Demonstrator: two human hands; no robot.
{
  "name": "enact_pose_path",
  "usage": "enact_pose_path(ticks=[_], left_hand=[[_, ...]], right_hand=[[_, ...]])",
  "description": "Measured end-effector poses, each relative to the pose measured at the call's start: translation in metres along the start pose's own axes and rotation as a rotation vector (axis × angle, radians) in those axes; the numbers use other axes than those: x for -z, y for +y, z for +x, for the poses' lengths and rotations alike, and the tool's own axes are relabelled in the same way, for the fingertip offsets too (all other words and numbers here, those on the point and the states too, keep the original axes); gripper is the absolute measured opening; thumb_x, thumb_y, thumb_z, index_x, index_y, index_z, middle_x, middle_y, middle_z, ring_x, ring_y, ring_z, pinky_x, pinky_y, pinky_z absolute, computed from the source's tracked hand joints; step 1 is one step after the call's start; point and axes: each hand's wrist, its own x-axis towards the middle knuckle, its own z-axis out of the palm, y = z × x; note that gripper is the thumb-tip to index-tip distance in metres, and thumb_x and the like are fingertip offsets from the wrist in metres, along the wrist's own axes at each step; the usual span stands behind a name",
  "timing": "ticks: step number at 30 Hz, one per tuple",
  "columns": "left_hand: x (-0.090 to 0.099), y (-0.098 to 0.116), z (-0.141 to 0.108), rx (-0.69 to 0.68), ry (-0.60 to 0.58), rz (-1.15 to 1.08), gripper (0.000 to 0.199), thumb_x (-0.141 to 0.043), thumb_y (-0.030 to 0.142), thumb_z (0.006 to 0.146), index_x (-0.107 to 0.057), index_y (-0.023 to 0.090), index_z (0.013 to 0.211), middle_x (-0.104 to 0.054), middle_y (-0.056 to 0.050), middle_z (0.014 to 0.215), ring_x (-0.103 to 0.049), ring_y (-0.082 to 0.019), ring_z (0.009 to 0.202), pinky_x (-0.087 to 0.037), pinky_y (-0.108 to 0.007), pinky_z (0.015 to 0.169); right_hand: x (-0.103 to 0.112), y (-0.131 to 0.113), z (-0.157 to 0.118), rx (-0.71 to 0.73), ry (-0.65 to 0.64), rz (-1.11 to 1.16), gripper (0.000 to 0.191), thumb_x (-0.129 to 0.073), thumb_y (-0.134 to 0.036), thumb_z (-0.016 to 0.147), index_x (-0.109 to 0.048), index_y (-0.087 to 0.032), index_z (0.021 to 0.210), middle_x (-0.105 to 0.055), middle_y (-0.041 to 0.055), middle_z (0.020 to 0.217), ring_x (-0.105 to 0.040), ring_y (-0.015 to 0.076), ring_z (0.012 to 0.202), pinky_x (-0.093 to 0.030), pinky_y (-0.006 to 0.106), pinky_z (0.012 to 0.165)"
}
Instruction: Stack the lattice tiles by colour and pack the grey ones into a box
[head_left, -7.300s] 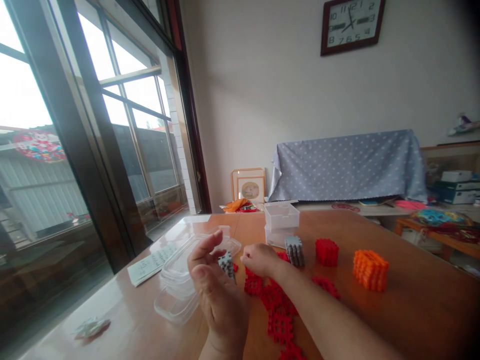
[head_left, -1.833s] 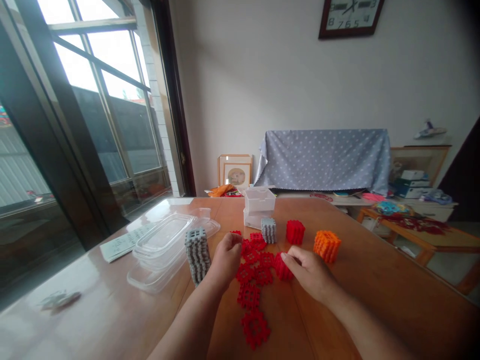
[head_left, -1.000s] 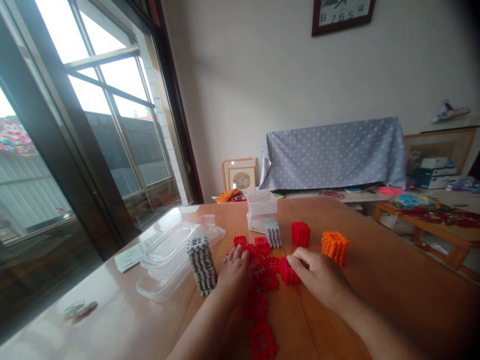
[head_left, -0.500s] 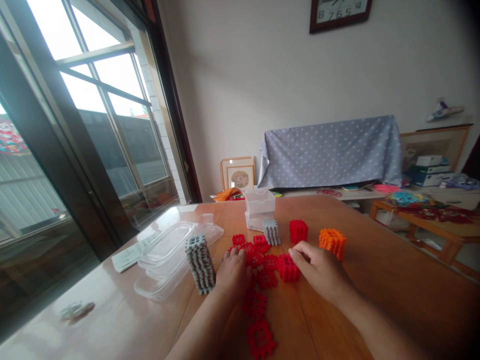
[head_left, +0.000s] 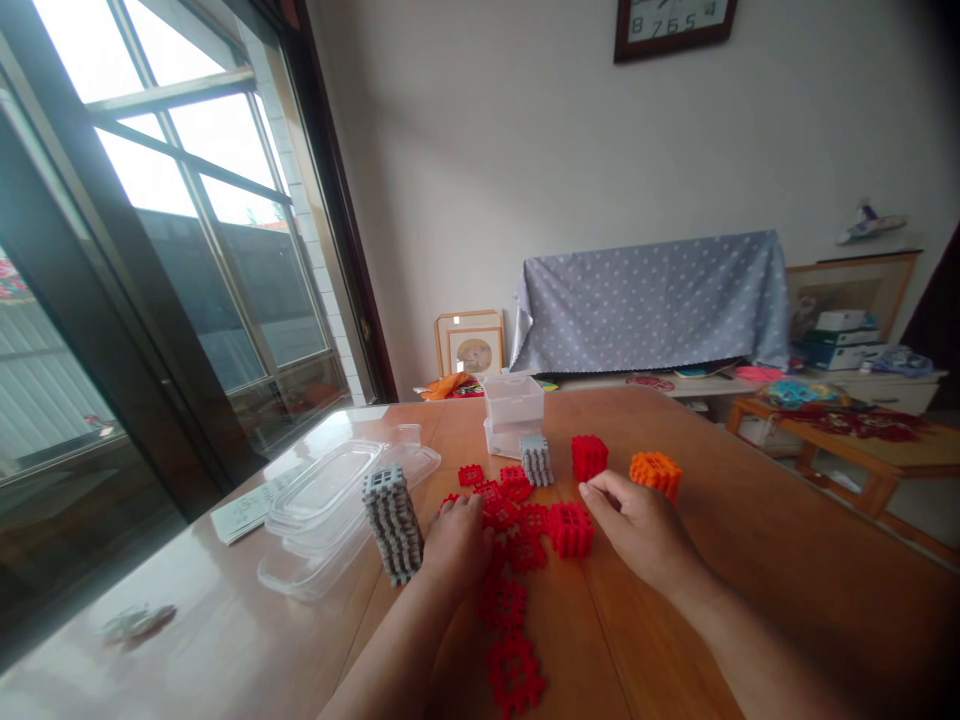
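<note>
The loose tiles [head_left: 526,549] are red, one stack [head_left: 658,472] orange, the cloth [head_left: 652,300] blue-grey with pale spots.

we reach in with both forearms bare, one on either side of the near red stack [head_left: 571,530]. our left hand [head_left: 456,540] is to its left, back upward, fingers bent forward and down; we cannot tell whether they grip. our right hand [head_left: 637,520] hangs just right of the stack, wrist nearer us, thumb and forefinger drawn close together above its right edge, the other fingers curled under and partly hidden.
</note>
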Motion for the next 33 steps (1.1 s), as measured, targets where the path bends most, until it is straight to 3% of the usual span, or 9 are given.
enact_pose_path(ticks=[8, 11, 13, 16, 19, 22, 27, 30, 33], left_hand=[[0.002, -0.001, 0.002, 0.018, 0.02, -0.034, 0.024, -0.041, 0.02, 0.095, -0.062, 0.021, 0.105, -0.071, -0.013, 0.101, -0.064, -0.028, 0.099, -0.043, -0.035, 0.083], [0.007, -0.002, 0.002, 0.07, 0.083, -0.126, 0.024, -0.043, 0.023, 0.095, -0.063, 0.021, 0.109, -0.071, -0.014, 0.1, -0.064, -0.028, 0.098, -0.042, -0.035, 0.082], [0.01, -0.001, 0.002, 0.06, 0.176, -0.307, 0.025, -0.043, 0.024, 0.096, -0.063, 0.021, 0.111, -0.071, -0.012, 0.099, -0.064, -0.026, 0.096, -0.042, -0.034, 0.082], [0.013, 0.007, 0.001, 0.018, 0.235, -0.8, 0.024, -0.044, 0.031, 0.097, -0.061, 0.019, 0.11, -0.068, -0.008, 0.089, -0.062, -0.02, 0.082, -0.043, -0.03, 0.074], [0.015, 0.017, -0.001, 0.025, 0.089, -1.335, 0.021, -0.056, 0.037, 0.091, -0.058, 0.018, 0.099, -0.062, -0.002, 0.077, -0.055, -0.014, 0.066, -0.041, -0.025, 0.063], [0.019, 0.024, -0.004, 0.026, -0.028, -1.603, 0.026, -0.069, 0.039, 0.083, -0.056, 0.017, 0.087, -0.055, 0.002, 0.071, -0.047, -0.01, 0.06, -0.037, -0.022, 0.059], [0.023, 0.028, -0.008, 0.073, -0.17, -1.742, 0.033, -0.079, 0.041, 0.075, -0.058, 0.017, 0.084, -0.055, 0.002, 0.072, -0.047, -0.009, 0.061, -0.035, -0.021, 0.059], [0.024, 0.03, -0.01, 0.065, -0.228, -1.787, 0.035, -0.079, 0.043, 0.076, -0.059, 0.016, 0.084, -0.056, 0.001, 0.073, -0.048, -0.009, 0.062, -0.036, -0.021, 0.061], [0.024, 0.032, -0.013, 0.026, -0.29, -1.797, 0.037, -0.079, 0.047, 0.077, -0.061, 0.016, 0.085, -0.058, 0.0, 0.072, -0.049, -0.009, 0.061, -0.037, -0.022, 0.061]], right_hand=[[0.001, -0.001, 0.0, 0.018, 0.001, 0.014, 0.04, -0.046, -0.053, 0.097, -0.053, -0.023, 0.07, -0.051, -0.0029, 0.057, -0.048, 0.0143, 0.055, -0.036, 0.025, 0.056], [0.0, -0.002, 0.0, 0.021, 0.011, 0.022, 0.039, -0.048, -0.051, 0.096, -0.055, -0.023, 0.07, -0.054, -0.0022, 0.057, -0.049, 0.0144, 0.055, -0.036, 0.025, 0.054], [0.0, -0.003, 0.0, 0.023, 0.011, 0.032, 0.037, -0.048, -0.05, 0.096, -0.055, -0.023, 0.071, -0.055, -0.0021, 0.058, -0.05, 0.0146, 0.056, -0.037, 0.025, 0.055], [0.001, -0.007, 0.0, 0.041, -0.011, 0.063, 0.034, -0.048, -0.048, 0.096, -0.057, -0.023, 0.074, -0.057, -0.002, 0.061, -0.053, 0.0153, 0.059, -0.04, 0.025, 0.058], [0.0, -0.012, -0.002, 0.08, -0.07, 0.119, 0.029, -0.049, -0.044, 0.096, -0.063, -0.023, 0.082, -0.062, -0.0008, 0.069, -0.058, 0.0166, 0.066, -0.044, 0.026, 0.063], [-0.002, -0.018, -0.004, 0.096, -0.146, 0.193, 0.024, -0.051, -0.04, 0.095, -0.068, -0.024, 0.103, -0.068, 0.0007, 0.079, -0.063, 0.0178, 0.073, -0.048, 0.028, 0.069], [-0.004, -0.028, -0.011, 0.121, -0.277, 0.245, 0.048, -0.059, -0.03, 0.088, -0.057, -0.027, 0.136, -0.07, 0.0058, 0.108, -0.066, 0.0178, 0.083, -0.055, 0.031, 0.078], [-0.002, -0.034, -0.012, 0.143, -0.332, 0.236, 0.062, -0.065, -0.026, 0.082, -0.051, -0.03, 0.143, -0.063, 0.0076, 0.131, -0.065, 0.0207, 0.098, -0.054, 0.036, 0.091], [0.0, -0.037, -0.012, 0.155, -0.356, 0.234, 0.066, -0.067, -0.025, 0.081, -0.05, -0.031, 0.144, -0.06, 0.0077, 0.137, -0.064, 0.0228, 0.104, -0.053, 0.038, 0.096]])
